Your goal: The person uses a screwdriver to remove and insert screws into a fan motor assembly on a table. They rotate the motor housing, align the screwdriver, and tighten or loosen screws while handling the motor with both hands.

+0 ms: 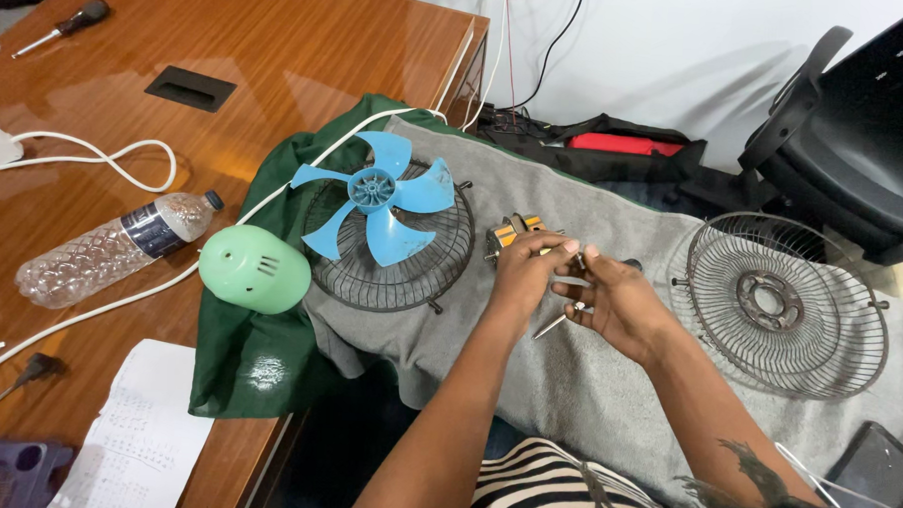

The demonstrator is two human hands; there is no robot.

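At the far left of the frame a clear crushed plastic water bottle (111,248) lies on the glossy brown wooden counter (279,48), with a white cable (105,158) looping above it. Right of the bottle, a pale green rounded plastic motor cover (254,268) rests on a dark green cloth (258,362), touching a dark wire fan guard (396,267) that carries a blue four-bladed plastic fan blade (378,203). Near the middle, over a grey towel (587,379), the left hand (524,277) pinches a small metal part at its fingertips, just in front of a small fan motor with yellow windings (512,232). The right hand (618,305), touching the left, has its grip closed on a thin silver metal rod (554,323); what else it holds I cannot tell. At the right lies a second round wire fan guard (778,303). The small part could slip from the pinch and vanish in the towel's folds, judging by how lightly the fingertips hold it.
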